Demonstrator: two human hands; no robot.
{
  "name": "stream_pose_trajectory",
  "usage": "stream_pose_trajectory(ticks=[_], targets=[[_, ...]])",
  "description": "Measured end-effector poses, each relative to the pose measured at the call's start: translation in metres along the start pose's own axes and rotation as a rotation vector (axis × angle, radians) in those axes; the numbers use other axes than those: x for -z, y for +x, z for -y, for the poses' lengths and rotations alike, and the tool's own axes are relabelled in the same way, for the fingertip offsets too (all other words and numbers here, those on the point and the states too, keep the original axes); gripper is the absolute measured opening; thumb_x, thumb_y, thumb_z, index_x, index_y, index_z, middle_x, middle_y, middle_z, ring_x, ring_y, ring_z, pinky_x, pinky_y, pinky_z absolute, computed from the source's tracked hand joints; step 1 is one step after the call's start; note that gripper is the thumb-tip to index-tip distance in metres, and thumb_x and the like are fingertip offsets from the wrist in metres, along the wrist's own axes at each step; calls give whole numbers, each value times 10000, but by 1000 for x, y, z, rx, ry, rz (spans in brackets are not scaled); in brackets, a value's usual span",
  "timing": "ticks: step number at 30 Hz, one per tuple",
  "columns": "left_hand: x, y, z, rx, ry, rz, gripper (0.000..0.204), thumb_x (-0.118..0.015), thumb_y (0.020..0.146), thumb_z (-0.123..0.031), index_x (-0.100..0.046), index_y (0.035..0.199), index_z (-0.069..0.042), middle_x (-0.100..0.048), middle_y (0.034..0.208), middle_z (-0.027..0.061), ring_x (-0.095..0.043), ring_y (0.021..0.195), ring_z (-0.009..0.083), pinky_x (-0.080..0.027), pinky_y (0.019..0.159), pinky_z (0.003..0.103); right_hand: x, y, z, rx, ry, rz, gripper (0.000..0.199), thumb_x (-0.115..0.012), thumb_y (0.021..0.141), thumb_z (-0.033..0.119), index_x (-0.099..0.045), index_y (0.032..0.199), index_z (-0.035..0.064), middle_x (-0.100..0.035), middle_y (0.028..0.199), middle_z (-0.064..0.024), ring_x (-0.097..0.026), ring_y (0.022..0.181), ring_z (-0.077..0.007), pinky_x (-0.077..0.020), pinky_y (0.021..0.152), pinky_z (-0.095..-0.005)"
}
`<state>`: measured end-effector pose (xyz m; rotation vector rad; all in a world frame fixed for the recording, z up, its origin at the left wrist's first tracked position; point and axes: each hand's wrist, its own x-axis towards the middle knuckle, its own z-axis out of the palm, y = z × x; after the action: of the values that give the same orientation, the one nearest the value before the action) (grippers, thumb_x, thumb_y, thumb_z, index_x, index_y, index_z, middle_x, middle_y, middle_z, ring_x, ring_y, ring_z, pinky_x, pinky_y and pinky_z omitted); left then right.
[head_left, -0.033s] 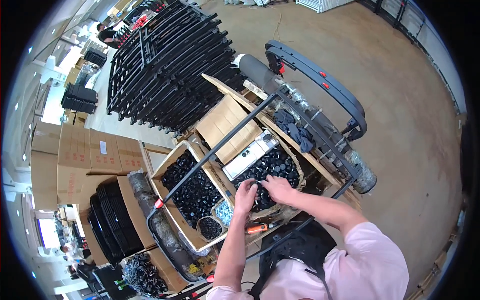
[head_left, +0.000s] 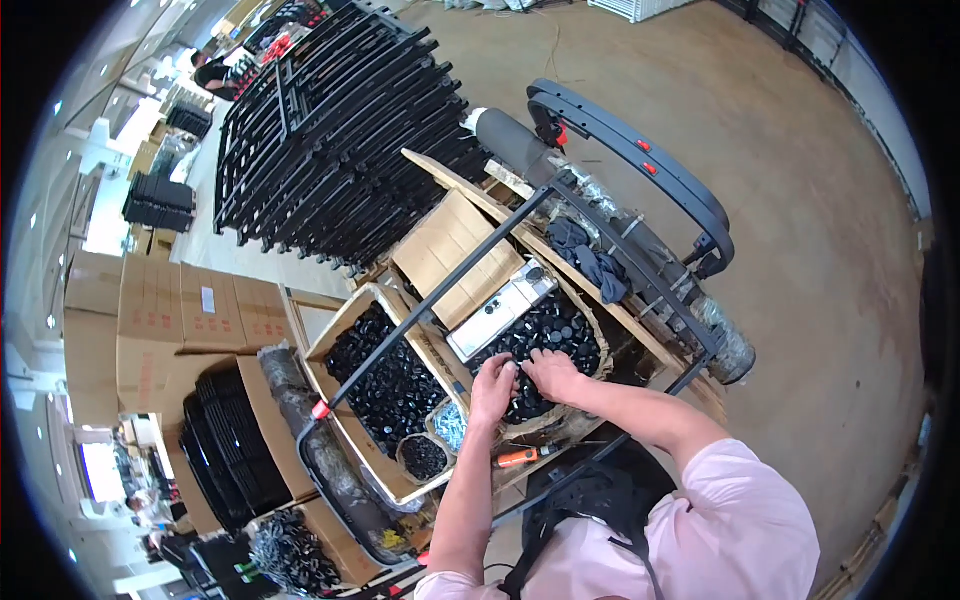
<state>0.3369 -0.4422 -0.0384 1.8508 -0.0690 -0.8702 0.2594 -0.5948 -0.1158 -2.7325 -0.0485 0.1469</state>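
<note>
My left hand [head_left: 493, 389] and my right hand [head_left: 552, 375] are close together over a box of black plastic caps [head_left: 560, 328]. The fingers of both are bent and pinched, their tips almost meeting. Whatever lies between the fingertips is too small and covered to name. A white metal-looking case [head_left: 502, 312] sits along the far left side of the caps. To the left stands a carton tray [head_left: 316, 350] filled with small black parts [head_left: 375, 372]. In its near corner are a pouch of blue-silver screws [head_left: 449, 424] and a round container of tiny black pieces [head_left: 423, 456].
A black metal frame bar [head_left: 455, 277] crosses above the boxes. An orange-handled tool [head_left: 517, 458] lies near my left forearm. Beyond rises a stack of black frames [head_left: 340, 150]; cartons [head_left: 150, 320] stand left. Right of the caps run a wrapped roll [head_left: 735, 355] and a curved black handlebar [head_left: 640, 150].
</note>
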Motion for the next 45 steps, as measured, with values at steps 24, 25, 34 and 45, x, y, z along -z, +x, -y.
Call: stream_pose_trajectory(ticks=[24, 25, 34, 45], targets=[[-72, 276, -191, -754, 375, -32, 349, -614, 1048, -155, -642, 1380, -53, -728, 1210, 108, -680, 1118, 208, -517, 1016, 350, 148, -193, -32, -434, 870, -199, 298, -707, 894, 156, -700, 1172, 48, -642, 1074, -140, -695, 915, -312, -579, 814, -404], [-66, 275, -189, -763, 395, -38, 352, -615, 1040, -145, -644, 1382, -70, -723, 1234, 129, -680, 1151, 246, -514, 1028, 367, 153, -198, -33, -465, 874, -244, 290, -706, 890, 136, -705, 1165, 45, -637, 1059, -130, -688, 888, -283, -577, 797, -385], [-69, 265, -185, -910, 507, 33, 393, -592, 989, -93, -639, 1376, -135, -631, 1298, 176, -600, 1241, 354, -483, 1074, 420, 180, -213, -51, -588, 699, -492, 297, -732, 855, 84, -682, 1141, 23, -631, 1052, -112, -658, 889, -243, -559, 768, -346], [-71, 296, -176, -698, 32, 28, 492, -699, 977, -44, -534, 1440, -53, -640, 1249, 114, -632, 1118, 178, -525, 974, 315, 191, -241, -79, -798, 424, -587, 313, -718, 851, -3, -667, 1158, 20, -642, 1098, -105, -671, 884, -218, -558, 700, -333]])
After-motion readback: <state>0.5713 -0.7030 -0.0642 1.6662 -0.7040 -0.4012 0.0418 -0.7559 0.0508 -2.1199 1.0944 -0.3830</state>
